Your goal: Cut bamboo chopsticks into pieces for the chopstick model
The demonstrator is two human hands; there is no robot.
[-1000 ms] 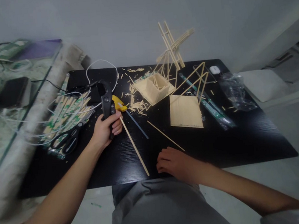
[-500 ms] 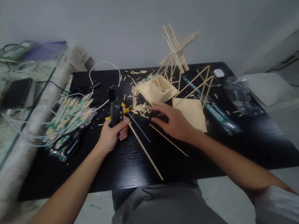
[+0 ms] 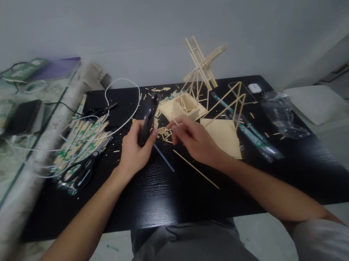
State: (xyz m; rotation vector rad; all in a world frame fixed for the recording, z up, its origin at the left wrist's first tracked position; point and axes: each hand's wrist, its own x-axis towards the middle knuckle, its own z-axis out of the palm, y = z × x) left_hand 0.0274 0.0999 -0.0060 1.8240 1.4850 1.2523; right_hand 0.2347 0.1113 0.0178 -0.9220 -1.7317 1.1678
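My left hand (image 3: 134, 151) is wrapped round a black hand tool (image 3: 149, 120), which stands tilted with its head up and away from me. To its right, my right hand (image 3: 194, 139) has its fingers curled in a pinch. A small bit of a thin wooden stick (image 3: 176, 122) shows at those fingertips; the rest of it is hidden. Just beyond both hands lies a scatter of short cut wooden pieces (image 3: 164, 136). A longer thin stick (image 3: 196, 169) rests on the black table (image 3: 132, 201) below my right hand.
Behind my right hand stands a wooden windmill-like model (image 3: 200, 67) with a box base (image 3: 184, 106). A square wooden sheet (image 3: 223, 135) with a stick frame lies beside it. Black scissors (image 3: 83, 171), bundled sticks (image 3: 82, 140) and a white cable (image 3: 121, 79) are left; crumpled plastic (image 3: 280, 115) is right.
My left hand has turned the black tool, tilting its head to the right. The long stick that hung below it no longer shows there. My right hand has closed its fingers into a pinch.
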